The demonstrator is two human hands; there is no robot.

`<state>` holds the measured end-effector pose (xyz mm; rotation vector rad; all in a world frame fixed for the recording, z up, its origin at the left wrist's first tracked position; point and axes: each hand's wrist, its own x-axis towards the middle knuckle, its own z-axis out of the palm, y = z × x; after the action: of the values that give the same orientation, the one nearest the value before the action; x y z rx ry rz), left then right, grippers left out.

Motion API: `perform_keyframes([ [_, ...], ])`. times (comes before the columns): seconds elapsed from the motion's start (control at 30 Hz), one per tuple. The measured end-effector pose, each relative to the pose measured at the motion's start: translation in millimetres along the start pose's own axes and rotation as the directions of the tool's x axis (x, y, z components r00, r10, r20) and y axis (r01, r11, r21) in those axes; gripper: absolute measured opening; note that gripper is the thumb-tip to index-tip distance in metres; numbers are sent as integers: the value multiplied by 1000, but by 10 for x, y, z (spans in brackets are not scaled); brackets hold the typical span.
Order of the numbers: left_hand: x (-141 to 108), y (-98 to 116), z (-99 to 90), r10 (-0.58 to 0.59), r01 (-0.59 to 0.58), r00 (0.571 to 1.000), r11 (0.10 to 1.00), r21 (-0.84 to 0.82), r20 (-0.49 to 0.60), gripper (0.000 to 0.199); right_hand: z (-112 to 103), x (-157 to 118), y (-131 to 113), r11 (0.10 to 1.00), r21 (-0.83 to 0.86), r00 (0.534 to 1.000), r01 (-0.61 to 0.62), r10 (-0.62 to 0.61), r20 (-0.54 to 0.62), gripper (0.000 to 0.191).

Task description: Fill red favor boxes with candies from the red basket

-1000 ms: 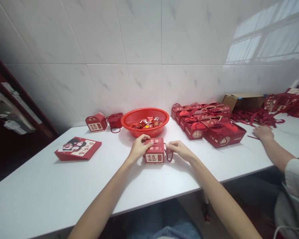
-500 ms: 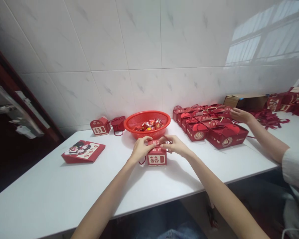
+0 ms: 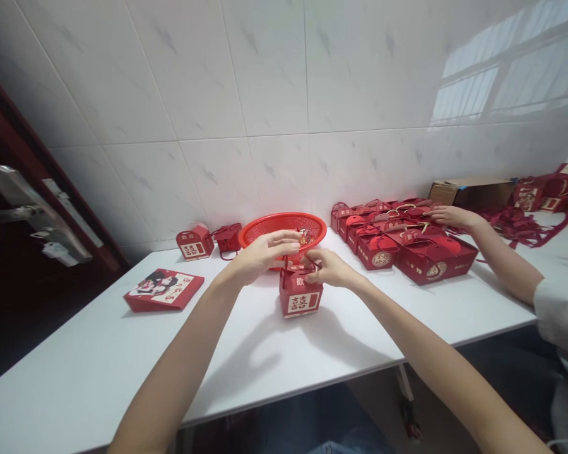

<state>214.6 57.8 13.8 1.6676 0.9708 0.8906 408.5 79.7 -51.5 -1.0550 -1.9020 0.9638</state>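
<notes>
A small red box with a cream label stands on the white table in front of the red basket. My right hand pinches the box's top and its dark red ribbon handle from the right. At the upper left of the box, my left hand is raised, its fingers stretched out and apart, just behind the handle. Whether its fingertips touch the ribbon is hard to tell. Wrapped sweets lie in the basket, partly hidden by my left hand.
Two small red boxes stand by the wall at the left, and a flat red box lies nearer. Rows of red boxes fill the right. Another person's hand is over them. Behind is a cardboard box.
My left hand has lifted off the box top and opened, moving up and left. The small box has turned slightly. The other person's hand has shifted a little over the boxes.
</notes>
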Motion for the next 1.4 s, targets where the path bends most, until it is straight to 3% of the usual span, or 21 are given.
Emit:
perform_keyframes([
  [0.1, 36, 68, 121, -34, 31, 998, 998, 58, 59, 58, -64, 56, -157, 1000, -29, 1000, 5, -5, -18, 16],
  [0.23, 86, 130, 234, -40, 37, 998, 998, 50, 52, 64, -145, 90, -324, 999, -19, 999, -40, 39, -25, 9],
  [0.37, 134, 186, 312, -12, 6, 998, 995, 98, 60, 62, -213, 77, -427, 988, 121, 995, -99, 101, -8, 6],
  [0.47, 181, 228, 405, -32, 25, 998, 992, 125, 49, 62, -223, 79, -429, 978, 172, 990, -116, 128, -59, 4],
  [0.63, 243, 243, 531, -32, 31, 999, 999, 23, 28, 65, -185, 101, -308, 981, 177, 972, -72, 109, -207, 9],
  [0.73, 266, 142, 510, 25, -19, 998, 994, 105, -54, 68, -210, 89, -262, 971, 225, 950, -75, 138, -279, 17],
  [0.9, 318, -178, 417, 158, -53, 958, 917, 396, -238, 75, -298, 57, -259, 946, 309, 922, -95, 201, -332, 17],
  [1.07, 402, -523, 431, 190, -111, 973, 887, 448, -134, 77, -331, 48, -252, 927, 362, 924, -99, 221, -314, 16],
  [1.23, 455, -723, 515, 173, -143, 983, 926, 350, -55, 69, -374, -11, -216, 896, 431, 940, -102, 229, -253, 16],
  [1.4, 511, -932, 617, 179, -152, 982, 935, 319, -55, 57, -368, -93, -98, 846, 509, 951, -156, 268, -156, 16],
])
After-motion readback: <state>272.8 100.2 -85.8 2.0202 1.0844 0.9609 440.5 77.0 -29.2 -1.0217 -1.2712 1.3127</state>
